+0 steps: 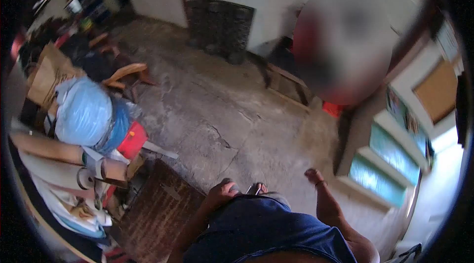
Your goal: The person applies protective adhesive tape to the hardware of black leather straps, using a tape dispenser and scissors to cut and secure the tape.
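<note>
Standing on the cracked concrete floor (212, 110), the person hangs both arms: left hand (220, 193) loosely curled, holding nothing, nearest the brown mat (158, 213); right hand (316, 178) empty, grip unclear, beside the green steps (380, 169)

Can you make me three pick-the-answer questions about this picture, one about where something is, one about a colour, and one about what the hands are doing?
1. Where is the big light-blue bag?
A. On the pile at the left
B. On the steps
C. Hanging on the wall

2. What colour are the steps at the right?
A. Red
B. Green
C. Black

3. What are the left hand and right hand holding?
A. A broom
B. A box
C. Nothing

Answers:
1 A, it sits on top of the rolls and clutter at the left.
2 B, their faces look green.
3 C, both hang by the person's sides with nothing in them.
</note>
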